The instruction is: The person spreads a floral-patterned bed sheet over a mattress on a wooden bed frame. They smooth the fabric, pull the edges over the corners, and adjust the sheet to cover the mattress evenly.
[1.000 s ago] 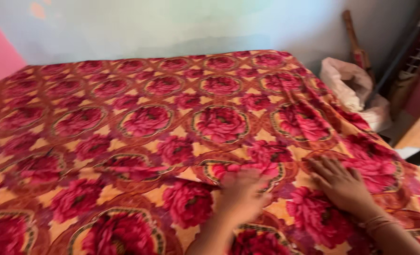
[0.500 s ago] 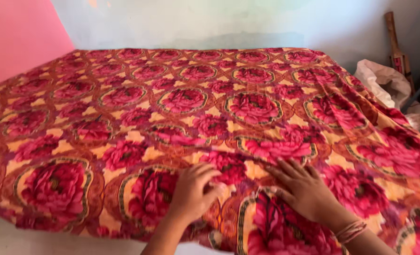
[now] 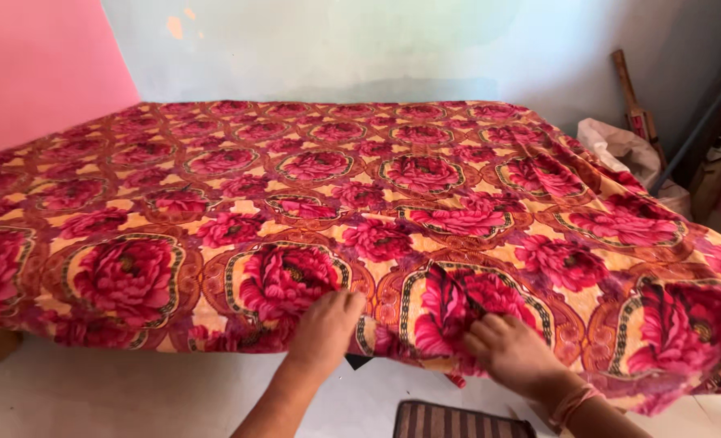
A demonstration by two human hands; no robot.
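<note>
A bedspread (image 3: 312, 178) with large red roses on an orange ground covers a bed that fills most of the view. Its near edge hangs down over the side of the bed. My left hand (image 3: 324, 328) is closed on that hanging edge just left of centre, fingers pinching the cloth. My right hand (image 3: 513, 353), with thin bands at the wrist, grips the same edge a little to the right, and the fabric bunches into folds above it.
A pale floor (image 3: 133, 397) runs under the bed's near side, with a striped brown mat (image 3: 457, 422) at the bottom. A white sack (image 3: 624, 150) and a wooden bat (image 3: 634, 109) lean at the right wall. A pink wall (image 3: 36, 65) stands at the left.
Both hands have slid from flat on top of the bedspread down to its near edge and closed on it. The view has pulled back, showing the floor and mat.
</note>
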